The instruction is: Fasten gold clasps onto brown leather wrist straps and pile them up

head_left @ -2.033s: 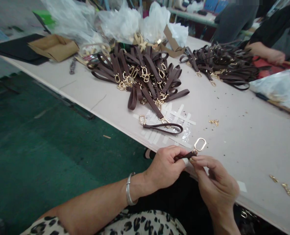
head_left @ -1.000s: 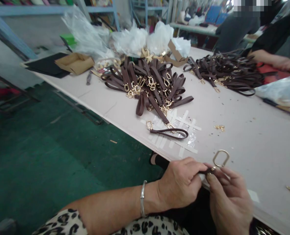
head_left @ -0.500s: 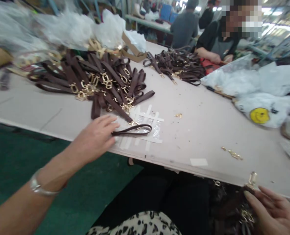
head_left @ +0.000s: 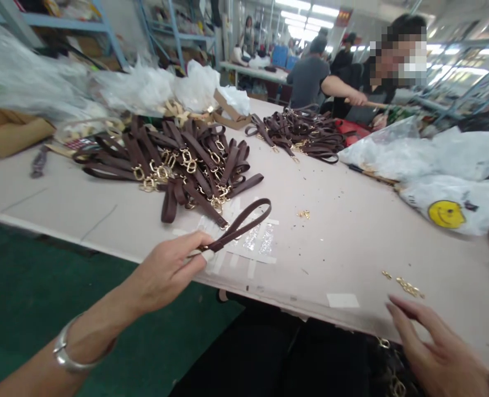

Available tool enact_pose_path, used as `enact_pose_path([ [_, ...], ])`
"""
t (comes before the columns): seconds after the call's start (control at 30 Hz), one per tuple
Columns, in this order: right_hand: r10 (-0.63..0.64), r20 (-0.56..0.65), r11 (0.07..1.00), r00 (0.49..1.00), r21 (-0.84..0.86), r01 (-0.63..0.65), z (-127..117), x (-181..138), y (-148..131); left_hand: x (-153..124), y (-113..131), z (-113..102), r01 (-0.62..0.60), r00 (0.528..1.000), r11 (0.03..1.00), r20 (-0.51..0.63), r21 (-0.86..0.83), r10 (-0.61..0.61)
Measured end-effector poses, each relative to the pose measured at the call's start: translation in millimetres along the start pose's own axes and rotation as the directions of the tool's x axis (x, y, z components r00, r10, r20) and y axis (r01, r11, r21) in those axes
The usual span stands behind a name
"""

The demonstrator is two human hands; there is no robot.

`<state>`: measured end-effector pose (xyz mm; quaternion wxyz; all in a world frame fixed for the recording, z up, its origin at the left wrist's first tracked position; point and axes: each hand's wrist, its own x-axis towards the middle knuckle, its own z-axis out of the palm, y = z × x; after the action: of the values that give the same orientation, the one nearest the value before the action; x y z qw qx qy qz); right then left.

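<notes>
My left hand (head_left: 167, 270) pinches one end of a brown leather strap (head_left: 242, 223) and holds it lifted off the table, its loop pointing up to the right. A silver bangle sits on that wrist. My right hand (head_left: 434, 353) is at the lower right near the table's front edge, fingers spread and holding nothing. A big pile of brown straps with gold clasps (head_left: 173, 160) lies just beyond my left hand. Strips of white tape (head_left: 252, 242) are stuck on the pale table (head_left: 343, 231) under the lifted strap.
A second heap of straps (head_left: 300, 132) lies farther back. White plastic bags (head_left: 418, 149), one with a yellow smiley (head_left: 446, 214), fill the right side. Small gold parts (head_left: 407, 285) lie near my right hand. A person in black works across the table; a brown carton (head_left: 8, 129) sits left.
My left hand has closed on the loose strap and lifted it from the taped spot. My right hand has let go of the earlier strap and now rises open.
</notes>
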<state>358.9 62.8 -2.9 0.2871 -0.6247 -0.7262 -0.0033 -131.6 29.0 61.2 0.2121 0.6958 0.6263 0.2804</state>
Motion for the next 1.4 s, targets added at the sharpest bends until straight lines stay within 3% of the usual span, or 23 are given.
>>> enact_pose_path([
  [0.07,-0.223,0.054,0.974,0.973,0.054,0.22,26,42,-44,-1,17,12,0.141,0.99,0.964,0.023,-0.226,-0.139],
  [0.13,-0.36,0.089,0.932,0.928,0.063,0.356,57,81,-76,-1,28,28,0.26,0.964,0.838,0.082,-0.48,-0.253],
  [0.27,-0.443,0.184,0.888,0.878,-0.048,0.458,111,130,-102,0,35,57,0.416,0.888,0.497,0.223,-0.762,-0.401],
  [0.37,-0.456,0.205,0.88,0.866,-0.039,0.473,133,146,-103,0,39,70,0.422,0.85,0.31,0.253,-0.852,-0.462],
  [0.47,-0.453,0.19,0.886,0.871,-0.008,0.463,137,150,-101,1,44,76,0.398,0.832,0.181,0.27,-0.899,-0.485],
  [0.53,-0.361,0.127,0.932,0.924,0.042,0.359,133,148,-103,3,47,78,0.381,0.833,0.133,0.277,-0.915,-0.48],
  [0.6,-0.163,0.093,0.97,0.982,0.199,0.142,122,138,-109,4,51,80,0.373,0.834,0.103,0.284,-0.922,-0.472],
  [0.63,-0.055,0.121,0.948,0.991,0.317,0.013,116,130,-115,4,52,81,0.373,0.834,0.093,0.29,-0.923,-0.47],
  [0.7,0.072,0.254,0.817,0.964,0.54,-0.203,102,108,-132,5,56,83,0.374,0.838,0.087,0.296,-0.923,-0.459],
  [0.8,0.045,0.419,0.588,0.907,0.723,-0.363,87,72,-165,5,63,89,0.361,0.857,0.105,0.285,-0.927,-0.429],
  [0.87,-0.001,0.459,0.508,0.888,0.766,-0.395,81,53,-184,4,67,92,0.355,0.869,0.12,0.279,-0.927,-0.409],
  [1.03,-0.056,0.502,0.495,0.863,0.765,-0.412,73,34,-206,0,74,97,0.339,0.886,0.127,0.27,-0.932,-0.378],
  [1.2,-0.067,0.511,0.483,0.857,0.768,-0.42,67,33,-212,-7,73,99,0.299,0.913,0.218,0.212,-0.929,-0.35],
  [1.3,-0.073,0.511,0.456,0.856,0.781,-0.427,65,31,-215,-12,73,99,0.291,0.93,0.325,0.186,-0.9,-0.316],
  [1.4,-0.081,0.552,0.386,0.83,0.785,-0.484,63,26,-216,-17,74,97,0.268,0.948,0.499,0.132,-0.824,-0.291],
])
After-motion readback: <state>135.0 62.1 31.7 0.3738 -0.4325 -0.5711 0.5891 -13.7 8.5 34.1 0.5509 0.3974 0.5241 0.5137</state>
